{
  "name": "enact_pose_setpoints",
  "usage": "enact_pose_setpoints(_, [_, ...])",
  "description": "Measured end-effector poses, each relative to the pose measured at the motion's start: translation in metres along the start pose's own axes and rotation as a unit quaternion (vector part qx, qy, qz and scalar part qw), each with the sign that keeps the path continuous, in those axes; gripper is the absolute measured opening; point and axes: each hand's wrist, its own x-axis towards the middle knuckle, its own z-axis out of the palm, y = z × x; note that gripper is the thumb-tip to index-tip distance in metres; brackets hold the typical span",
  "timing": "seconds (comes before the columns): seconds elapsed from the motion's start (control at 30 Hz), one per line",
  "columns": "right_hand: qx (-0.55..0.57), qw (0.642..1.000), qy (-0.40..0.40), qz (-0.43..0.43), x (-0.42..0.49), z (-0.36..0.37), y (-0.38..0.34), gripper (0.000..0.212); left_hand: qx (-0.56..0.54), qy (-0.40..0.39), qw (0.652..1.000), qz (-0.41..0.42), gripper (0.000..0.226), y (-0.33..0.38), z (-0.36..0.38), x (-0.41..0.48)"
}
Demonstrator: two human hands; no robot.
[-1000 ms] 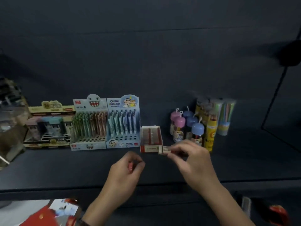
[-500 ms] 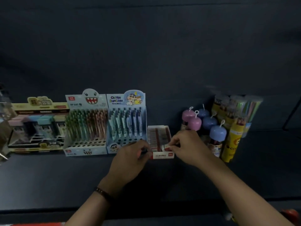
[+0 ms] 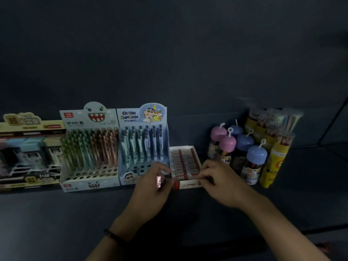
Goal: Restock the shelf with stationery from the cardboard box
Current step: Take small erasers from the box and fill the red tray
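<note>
Step in hand: loading single erasers into the eraser tray [image 3: 188, 184], which stands on the shelf [image 3: 56, 223] at centre frame, between the blue cartoon pen display [image 3: 143, 146] on its left and the dome-capped bottles [image 3: 257, 153] on its right. The left hand [image 3: 150, 187] is just left of the tray's front corner, its fingers clamped on a small pink eraser [image 3: 158, 182] (the only loose stock item visible). The right hand [image 3: 222, 183] is at the tray's front right corner with its fingers [image 3: 206, 169] curled against the front rim. Blur makes it impossible to tell whether they pinch an eraser, grip the rim or only touch it. The tray's rows appear nearly full, and the cardboard box is out of frame. The next move probably calls for carrying the pink eraser rightward over the front wall, aligning its long side with the rows, and lowering it into a free slot while the right hand steadies the tray. Compared with half a second ago, both hands remain at the tray front. The left hand has rolled so that the eraser now shows, and the right hand has moved from the front centre to the right corner.
</note>
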Motion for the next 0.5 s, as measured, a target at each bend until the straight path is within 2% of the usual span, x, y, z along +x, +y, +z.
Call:
enact_pose_setpoints(0.03, [-0.008,1.0,-0.002,-0.005,-0.001,0.0,0.001,0.021,-0.094,-0.017,0.995,-0.038,0.025,-0.002,0.0,0.0])
enact_pose_setpoints(0.1, [-0.011,1.0,0.025,-0.008,-0.003,-0.002,-0.003,0.023,-0.318,-0.052,0.942,-0.091,0.026,-0.003,-0.001,0.001])
enact_pose_setpoints(0.13, [0.005,0.998,0.058,-0.006,-0.005,-0.002,-0.007,0.024,-0.396,-0.062,0.91,-0.102,0.026,-0.004,-0.001,0.003])
enact_pose_setpoints(0.2, [0.069,0.988,0.135,-0.011,-0.009,-0.002,-0.022,0.023,-0.466,-0.078,0.877,-0.091,0.027,-0.004,0.0,0.005])
enact_pose_setpoints(0.27, [0.159,0.971,0.175,-0.022,-0.011,0.0,-0.04,0.025,-0.454,-0.083,0.884,-0.07,0.026,-0.001,0.001,0.005])
enact_pose_setpoints(0.33, [0.232,0.959,0.163,-0.014,-0.01,0.004,-0.054,0.032,-0.391,-0.067,0.916,-0.056,0.024,0.0,0.003,0.003])
enact_pose_setpoints(0.4, [0.25,0.958,0.141,-0.017,-0.007,0.01,-0.063,0.043,-0.351,-0.03,0.934,-0.053,0.019,0.003,0.002,0.003])
enact_pose_setpoints(0.5, [0.283,0.949,0.137,-0.026,-0.001,0.018,-0.068,0.065,-0.297,-0.009,0.954,-0.038,0.025,0.003,-0.003,0.003])
